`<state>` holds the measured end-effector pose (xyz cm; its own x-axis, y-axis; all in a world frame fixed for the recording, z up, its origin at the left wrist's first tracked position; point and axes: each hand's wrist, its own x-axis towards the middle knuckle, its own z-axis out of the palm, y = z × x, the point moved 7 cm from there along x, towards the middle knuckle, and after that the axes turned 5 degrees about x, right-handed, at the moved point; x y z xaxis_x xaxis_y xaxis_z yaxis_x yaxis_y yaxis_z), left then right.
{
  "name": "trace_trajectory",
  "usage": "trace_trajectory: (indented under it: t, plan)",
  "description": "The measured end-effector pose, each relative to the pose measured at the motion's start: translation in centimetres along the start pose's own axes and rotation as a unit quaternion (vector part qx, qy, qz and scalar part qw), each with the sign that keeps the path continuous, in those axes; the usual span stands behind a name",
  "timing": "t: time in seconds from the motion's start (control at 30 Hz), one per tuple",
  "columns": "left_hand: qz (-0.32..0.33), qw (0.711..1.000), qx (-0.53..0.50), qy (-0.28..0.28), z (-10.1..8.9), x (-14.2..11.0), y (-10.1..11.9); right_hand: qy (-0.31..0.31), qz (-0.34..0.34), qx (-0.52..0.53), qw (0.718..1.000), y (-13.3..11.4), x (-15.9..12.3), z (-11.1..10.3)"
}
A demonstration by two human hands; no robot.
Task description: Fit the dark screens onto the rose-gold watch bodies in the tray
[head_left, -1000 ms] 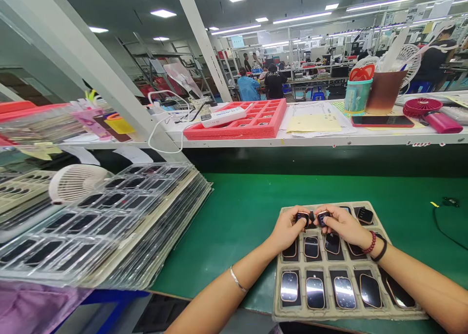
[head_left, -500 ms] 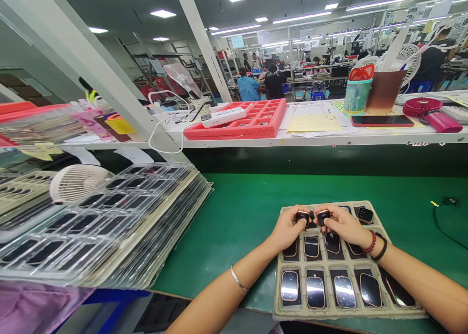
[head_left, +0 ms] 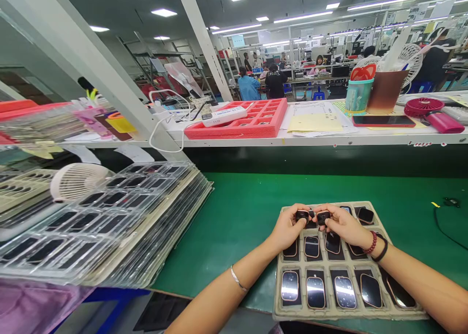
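In the left hand [head_left: 288, 229] one watch [head_left: 302, 215] is pinched, in the right hand [head_left: 342, 225] a second watch [head_left: 322, 218], both over the far part of the tray [head_left: 329, 316]. Both dark faces are turned toward the wearer; their long axes, partly finger-covered, cannot be told.

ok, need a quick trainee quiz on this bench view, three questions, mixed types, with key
1. Multiple choice: what is the left hand holding?
a) a handheld fan
b) a smartwatch
c) a phone
2. True or false: the silver bangle is on the right arm.
3. Count: how many smartwatches lie in the row of the beige molded tray closest to the person?

Key: 1. b; 2. False, the silver bangle is on the left arm; 3. Five
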<state>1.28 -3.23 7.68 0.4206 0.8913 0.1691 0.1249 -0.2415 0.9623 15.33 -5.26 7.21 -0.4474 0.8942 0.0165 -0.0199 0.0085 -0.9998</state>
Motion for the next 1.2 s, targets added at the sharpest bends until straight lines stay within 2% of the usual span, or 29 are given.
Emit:
trace_trajectory:
  t: [0.23,0.43,0.67,0.93,1.2]
  plan:
    - [-0.008,1.0,0.007,-0.001,0.0,0.0,-0.1,0.005,0.006,0.001,1.0,0.3,0.0,-0.2]
    - [-0.011,1.0,0.014,0.003,-0.1,0.0,-0.1,0.0,-0.022,0.024,0.999,-0.2,0.0,0.1]
    - [-0.008,1.0,0.011,-0.001,0.0,0.0,-0.2,0.009,0.001,0.0,1.0,0.1,0.0,-0.2]
    - [-0.019,1.0,0.016,-0.01,0.1,-0.1,-0.5,-0.004,-0.024,0.025,0.999,-0.3,0.0,0.2]
    - [-0.009,0.999,0.036,-0.004,-0.1,0.0,-1.0,0.006,-0.005,-0.001,1.0,0.1,0.0,-0.1]
